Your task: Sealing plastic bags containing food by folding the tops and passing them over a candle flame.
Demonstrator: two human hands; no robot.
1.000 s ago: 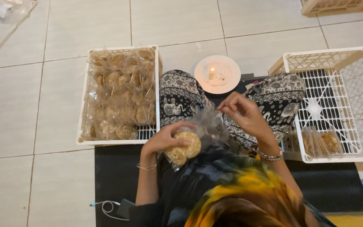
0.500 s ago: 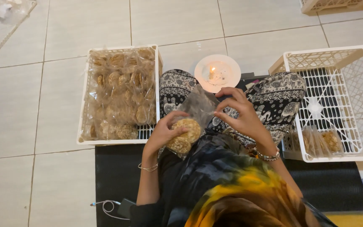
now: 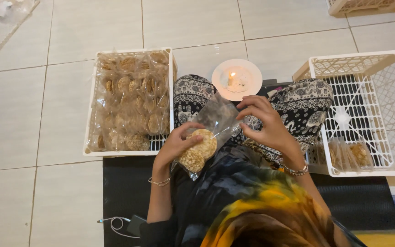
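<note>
A clear plastic bag of round brown crackers (image 3: 203, 142) is held over my lap. My left hand (image 3: 175, 145) grips its lower, filled end. My right hand (image 3: 267, 124) pinches the bag's open top edge, pulling it toward a small lit candle (image 3: 232, 78) that stands on a white plate (image 3: 248, 73) just beyond my knees. The bag's mouth sits a little short of the flame.
A white plastic crate (image 3: 89, 137) on the left is full of sealed cracker bags. Another white crate (image 3: 380, 59) on the right holds a few bags in its near corner. I sit on a black mat (image 3: 124, 192); a cable (image 3: 115, 223) lies by it on the tiled floor.
Both hands have lifted the cracker bag from my lap and stretched it toward the candle. My right hand moved from over the bag to its top edge.
</note>
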